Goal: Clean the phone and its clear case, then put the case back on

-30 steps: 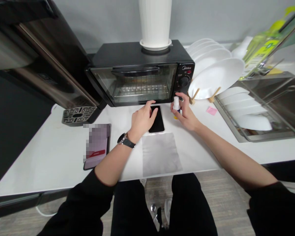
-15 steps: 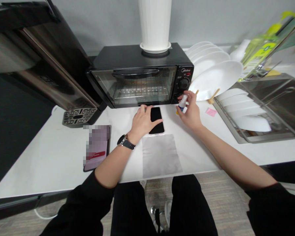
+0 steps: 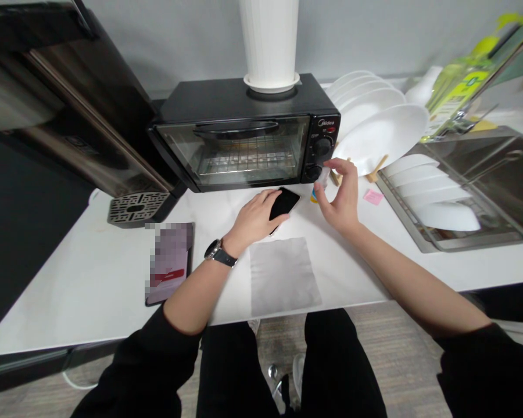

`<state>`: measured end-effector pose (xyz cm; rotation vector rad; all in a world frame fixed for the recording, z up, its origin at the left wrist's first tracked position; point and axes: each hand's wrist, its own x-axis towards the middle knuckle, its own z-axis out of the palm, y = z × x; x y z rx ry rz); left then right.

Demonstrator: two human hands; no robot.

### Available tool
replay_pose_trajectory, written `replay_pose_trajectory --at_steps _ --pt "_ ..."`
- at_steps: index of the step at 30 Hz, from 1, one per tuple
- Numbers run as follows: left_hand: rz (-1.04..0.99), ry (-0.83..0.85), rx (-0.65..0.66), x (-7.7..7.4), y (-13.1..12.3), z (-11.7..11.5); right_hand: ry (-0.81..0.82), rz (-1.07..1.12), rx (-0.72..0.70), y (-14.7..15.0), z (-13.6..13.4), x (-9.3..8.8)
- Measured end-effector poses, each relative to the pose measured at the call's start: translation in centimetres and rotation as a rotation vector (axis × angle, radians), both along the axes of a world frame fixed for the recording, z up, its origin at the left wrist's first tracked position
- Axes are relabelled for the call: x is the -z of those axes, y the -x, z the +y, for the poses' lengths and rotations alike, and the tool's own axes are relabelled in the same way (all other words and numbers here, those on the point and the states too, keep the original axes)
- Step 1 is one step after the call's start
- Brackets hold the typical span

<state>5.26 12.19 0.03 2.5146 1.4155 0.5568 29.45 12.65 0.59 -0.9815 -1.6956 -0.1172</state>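
Note:
My left hand (image 3: 257, 217) grips a black-screened smartphone (image 3: 285, 202) by its edges, thumb on the near side and fingers along the far left. The phone lies turned at an angle over the white counter; whether its far end is lifted I cannot tell. A small clear bottle with a blue and yellow label (image 3: 315, 195) stands by the oven's knobs. Beside it is my right hand (image 3: 342, 194), thumb and fingers apart in a wide curve, fingertips close to the bottle. Just below the phone lies a flat grey cloth (image 3: 284, 276).
A black toaster oven (image 3: 244, 104) bears a white pot (image 3: 270, 46). A tablet-like device (image 3: 171, 264) lies left, near a dispenser's drip tray (image 3: 137, 208). To the right are racked white plates (image 3: 381, 139), a pink note (image 3: 373, 197) and the sink (image 3: 427, 238) with dishes.
The phone has turned clockwise under my left hand, its far end swinging right. My right hand has loosened from around the small bottle and shifted slightly right.

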Motion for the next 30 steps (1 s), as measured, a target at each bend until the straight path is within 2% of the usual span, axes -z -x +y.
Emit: replay_pose_trajectory --at_steps 4,8,14,20,24,28,30 --pt "0.036 -0.013 -0.101 0.1 0.0 0.1 -0.050 -0.015 0.029 0.1 -0.5 -0.6" --pt "-0.020 0.037 -0.148 -0.4 0.5 0.5 -0.067 0.006 -0.014 0.2 -0.8 -0.7" --pt "-0.014 0.043 -0.040 -1.4 1.6 0.4 -0.073 0.014 -0.138 0.3 -1.1 -0.3" --pt "0.098 0.100 0.001 -2.0 2.3 0.0 0.030 -0.007 -0.283 0.7 -1.7 0.0" --pt "0.126 0.069 0.110 -3.3 2.2 -0.6 0.098 -0.057 -0.378 0.9 -2.4 -0.4" --pt "0.086 0.018 0.243 -4.8 1.6 -1.7 0.123 -0.052 -0.357 1.1 -2.9 -0.9" --pt "0.079 -0.027 0.277 -5.2 1.4 -2.2 0.187 -0.032 -0.345 1.3 -3.0 -1.1"
